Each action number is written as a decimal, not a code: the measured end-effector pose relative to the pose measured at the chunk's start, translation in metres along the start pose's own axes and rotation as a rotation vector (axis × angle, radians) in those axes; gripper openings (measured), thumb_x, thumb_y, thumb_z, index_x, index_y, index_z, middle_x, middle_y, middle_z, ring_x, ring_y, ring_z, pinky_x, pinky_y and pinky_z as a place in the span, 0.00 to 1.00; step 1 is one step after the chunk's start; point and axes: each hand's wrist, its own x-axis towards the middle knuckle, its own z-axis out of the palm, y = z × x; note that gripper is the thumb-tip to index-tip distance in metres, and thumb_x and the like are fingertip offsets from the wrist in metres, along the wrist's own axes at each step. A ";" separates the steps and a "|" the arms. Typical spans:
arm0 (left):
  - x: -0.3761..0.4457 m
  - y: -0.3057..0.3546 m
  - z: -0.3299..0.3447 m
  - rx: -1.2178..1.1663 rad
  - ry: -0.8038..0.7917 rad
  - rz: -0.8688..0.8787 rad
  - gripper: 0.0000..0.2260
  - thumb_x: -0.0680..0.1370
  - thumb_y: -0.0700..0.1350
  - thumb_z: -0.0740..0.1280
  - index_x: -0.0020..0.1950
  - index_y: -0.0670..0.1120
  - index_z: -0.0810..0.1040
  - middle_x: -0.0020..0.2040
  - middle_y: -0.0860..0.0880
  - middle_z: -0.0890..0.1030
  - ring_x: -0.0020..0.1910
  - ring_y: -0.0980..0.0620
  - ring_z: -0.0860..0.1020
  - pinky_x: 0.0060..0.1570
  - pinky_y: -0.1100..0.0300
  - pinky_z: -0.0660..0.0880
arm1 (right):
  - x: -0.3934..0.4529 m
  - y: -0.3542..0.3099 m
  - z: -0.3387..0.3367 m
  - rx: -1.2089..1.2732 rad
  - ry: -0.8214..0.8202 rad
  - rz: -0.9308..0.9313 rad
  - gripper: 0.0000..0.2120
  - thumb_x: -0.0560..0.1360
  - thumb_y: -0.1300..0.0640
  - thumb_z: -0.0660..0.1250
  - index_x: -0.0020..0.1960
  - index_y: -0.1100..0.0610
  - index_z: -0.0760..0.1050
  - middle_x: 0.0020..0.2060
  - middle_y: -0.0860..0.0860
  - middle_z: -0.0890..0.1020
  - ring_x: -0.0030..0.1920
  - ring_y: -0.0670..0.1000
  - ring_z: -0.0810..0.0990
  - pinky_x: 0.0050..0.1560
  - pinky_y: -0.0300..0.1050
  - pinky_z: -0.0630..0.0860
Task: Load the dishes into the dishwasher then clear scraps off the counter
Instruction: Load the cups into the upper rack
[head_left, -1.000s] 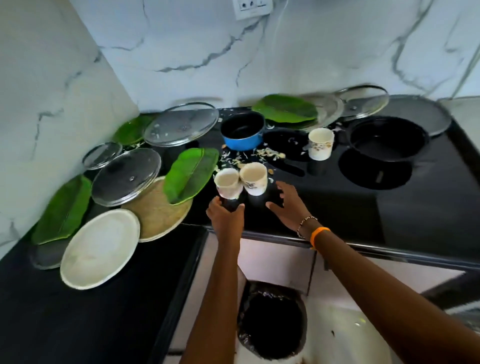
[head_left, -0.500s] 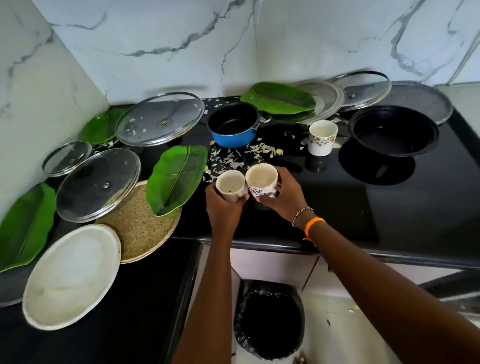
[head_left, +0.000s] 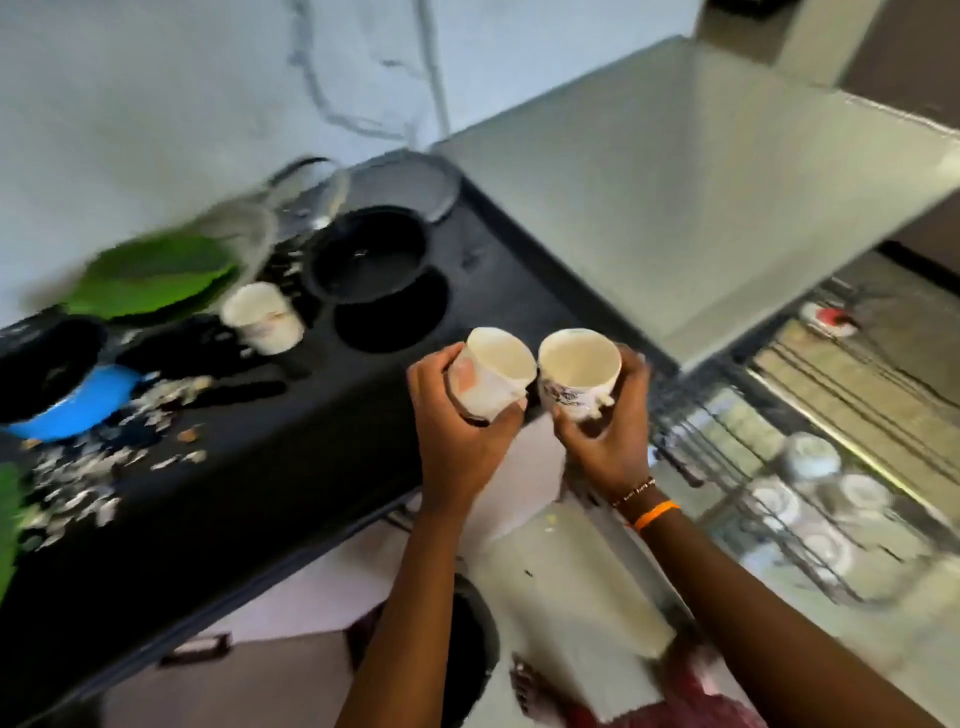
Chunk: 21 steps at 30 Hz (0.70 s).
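Left hand (head_left: 457, 415): curled round a plain white cup (head_left: 493, 374)
Right hand (head_left: 605, 431): gripping a patterned cup (head_left: 576, 376)
Cups: side by side, rims touching, past desk (head_left: 260, 467) edge
Scraps (head_left: 104, 457): strewn on desk

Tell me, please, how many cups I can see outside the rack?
3: one cup in the left hand, one cup in the right hand, one cup on the counter. Others may be hidden.
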 end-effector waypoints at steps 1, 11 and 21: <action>-0.002 0.013 0.025 -0.021 -0.078 0.035 0.28 0.62 0.40 0.76 0.58 0.45 0.70 0.57 0.49 0.69 0.56 0.58 0.72 0.58 0.66 0.70 | 0.004 0.007 -0.030 -0.024 0.080 0.025 0.33 0.64 0.58 0.73 0.63 0.64 0.61 0.55 0.42 0.69 0.54 0.32 0.72 0.52 0.28 0.71; -0.057 0.061 0.262 0.087 -0.715 0.128 0.34 0.60 0.45 0.78 0.64 0.48 0.69 0.59 0.50 0.74 0.58 0.52 0.72 0.57 0.66 0.69 | 0.001 0.110 -0.278 -0.291 0.447 0.309 0.26 0.63 0.48 0.72 0.56 0.53 0.65 0.49 0.45 0.72 0.50 0.41 0.73 0.46 0.34 0.74; -0.085 0.021 0.456 0.254 -0.739 -0.586 0.30 0.61 0.45 0.79 0.61 0.47 0.72 0.58 0.46 0.77 0.51 0.47 0.76 0.50 0.56 0.76 | 0.011 0.223 -0.408 -0.580 0.262 0.722 0.29 0.62 0.60 0.77 0.61 0.60 0.72 0.55 0.61 0.73 0.52 0.57 0.74 0.53 0.42 0.71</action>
